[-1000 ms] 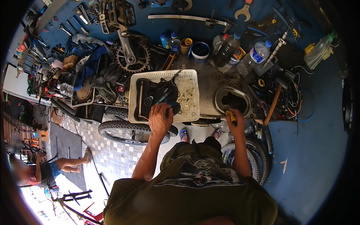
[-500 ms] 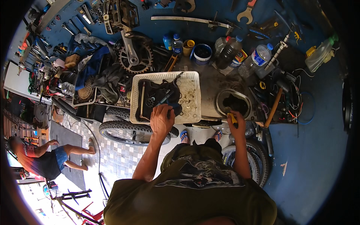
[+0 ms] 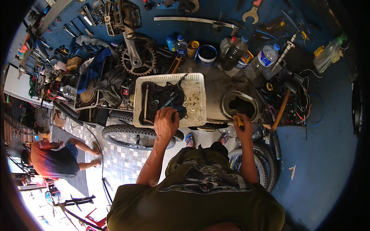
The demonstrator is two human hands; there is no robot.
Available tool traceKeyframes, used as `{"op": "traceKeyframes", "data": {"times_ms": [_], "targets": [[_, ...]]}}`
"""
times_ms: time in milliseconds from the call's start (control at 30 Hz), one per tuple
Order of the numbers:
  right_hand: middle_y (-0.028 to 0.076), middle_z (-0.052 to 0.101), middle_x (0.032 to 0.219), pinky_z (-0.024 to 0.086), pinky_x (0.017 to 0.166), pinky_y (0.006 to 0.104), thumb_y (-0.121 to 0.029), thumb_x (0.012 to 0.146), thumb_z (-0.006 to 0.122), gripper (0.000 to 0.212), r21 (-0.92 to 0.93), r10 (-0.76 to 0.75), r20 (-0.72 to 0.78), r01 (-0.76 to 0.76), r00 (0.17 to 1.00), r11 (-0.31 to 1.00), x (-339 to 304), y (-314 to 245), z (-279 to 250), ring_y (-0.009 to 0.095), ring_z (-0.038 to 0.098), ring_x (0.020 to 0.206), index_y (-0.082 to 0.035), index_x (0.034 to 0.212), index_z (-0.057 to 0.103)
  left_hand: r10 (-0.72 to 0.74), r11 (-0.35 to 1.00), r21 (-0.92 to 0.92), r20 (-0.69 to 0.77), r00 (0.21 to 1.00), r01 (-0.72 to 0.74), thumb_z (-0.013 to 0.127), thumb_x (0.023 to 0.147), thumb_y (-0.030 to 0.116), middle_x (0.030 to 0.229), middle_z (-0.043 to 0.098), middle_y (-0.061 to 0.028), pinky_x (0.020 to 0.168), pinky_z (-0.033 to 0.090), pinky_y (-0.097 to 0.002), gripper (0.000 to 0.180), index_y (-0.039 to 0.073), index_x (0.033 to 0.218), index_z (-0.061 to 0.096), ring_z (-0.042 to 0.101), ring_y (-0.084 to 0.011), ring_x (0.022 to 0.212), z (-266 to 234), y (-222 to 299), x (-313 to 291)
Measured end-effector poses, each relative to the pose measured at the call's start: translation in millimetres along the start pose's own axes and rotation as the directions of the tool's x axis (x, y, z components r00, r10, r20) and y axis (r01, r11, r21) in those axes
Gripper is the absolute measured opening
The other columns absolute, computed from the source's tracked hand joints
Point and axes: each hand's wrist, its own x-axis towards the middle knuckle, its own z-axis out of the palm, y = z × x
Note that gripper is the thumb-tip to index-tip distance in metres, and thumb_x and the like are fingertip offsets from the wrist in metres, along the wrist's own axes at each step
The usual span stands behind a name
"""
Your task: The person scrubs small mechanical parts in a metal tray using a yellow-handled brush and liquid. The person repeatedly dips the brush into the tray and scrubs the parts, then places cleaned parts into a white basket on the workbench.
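My left hand (image 3: pixel 165 122) rests over the near rim of a white plastic basket (image 3: pixel 199 94). Its fingers curl against a dark blue object (image 3: pixel 179 111) whose kind I cannot make out. A black cloth (image 3: pixel 158 89) lies in the basket under a metal rod (image 3: pixel 146 103) and small rings. My right hand (image 3: pixel 244 129) grips a yellow-and-black handle (image 3: pixel 240 122); the rest of that tool is hidden. Just beyond this hand sits an oval metal tray (image 3: pixel 228 101) with dark contents.
Bottles (image 3: pixel 267 56), a tub (image 3: pixel 207 56) and a crankset (image 3: pixel 134 57) stand along the bench's back. A wooden-handled hammer (image 3: pixel 281 109) lies at right. Bicycle tyres (image 3: pixel 131 135) are below. Another person (image 3: pixel 54 159) is at far left.
The other person at the left has bent over and turned. Both my hands stay almost in place, with the same things in them.
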Motion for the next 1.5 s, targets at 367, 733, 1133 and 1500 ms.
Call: {"op": "traceKeyframes", "data": {"times_ms": [367,733,1133,1500], "targets": [[0.019,0.074,0.106,0.057,0.09,0.0418,-0.017,0.098,0.076,0.025,-0.012,0.001,0.011,-0.001,1.0,1.0,0.6,-3.0,-2.0,0.035,0.073,0.102,-0.003,0.118,0.071,-0.02,1.0,-0.001,0.013,1.0,0.02,0.08,0.086,0.016,0.114,0.074,-0.0082,0.092,0.054,-0.0475,0.019,0.01,0.104,0.077,0.067,-0.034,0.107,-0.5,0.3,-0.4],[0.02,0.074,0.106,0.057,0.09,0.0421,-0.019,0.098,0.075,0.026,-0.01,0.021,0.016,-0.021,1.0,1.0,0.8,-0.8,-1.4,0.035,0.072,0.101,-0.002,0.118,0.072,-0.025,1.0,0.004,0.013,1.0,0.025,0.08,0.087,0.013,0.113,0.074,-0.009,0.094,0.056,-0.0471,0.018,0.01,0.104,0.077,0.068,-0.0349,0.107,-1.9,2.7,0.6],[0.019,0.074,0.104,0.056,0.088,0.0414,-0.018,0.098,0.075,0.025,0.015,0.014,0.013,-0.014,1.0,1.0,2.9,-1.7,-1.1,0.035,0.073,0.098,0.0,0.115,0.071,-0.017,1.0,0.005,0.023,1.0,0.017,0.079,0.088,0.013,0.113,0.074,-0.0093,0.095,0.055,-0.0473,0.018,0.009,0.105,0.076,0.068,-0.0352,0.107,-3.2,2.7,1.7],[0.019,0.074,0.105,0.056,0.087,0.0412,-0.017,0.097,0.076,0.025,0.014,0.021,0.02,-0.021,1.0,1.0,4.3,-1.1,-1.7,0.033,0.072,0.099,0.0,0.115,0.072,-0.028,1.0,-0.003,0.024,0.999,0.029,0.08,0.088,0.014,0.114,0.074,-0.0094,0.095,0.055,-0.0473,0.017,0.009,0.104,0.077,0.068,-0.035,0.108,-3.1,3.8,2.5]]}}
